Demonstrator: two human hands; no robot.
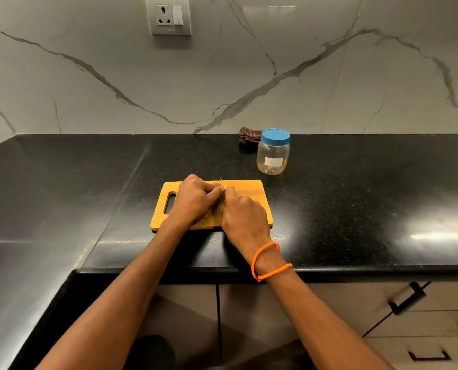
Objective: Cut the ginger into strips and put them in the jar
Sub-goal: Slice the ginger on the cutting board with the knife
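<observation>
Left hand [194,200]: fingers curled, pressing down on the board [251,189]; the ginger beneath is hidden.
Right hand [242,214]: gripping the knife [221,182], blade edge-on beside the left fingers.
Jar [273,152]: on the tabletop [356,196] behind the board, blue lid on, apparently empty.
Progress: early, by my judgement; cutting under way, filling not started.

dark checked cloth [250,134] by the backsplash, wall socket [169,16], drawer handles [406,299]
</observation>
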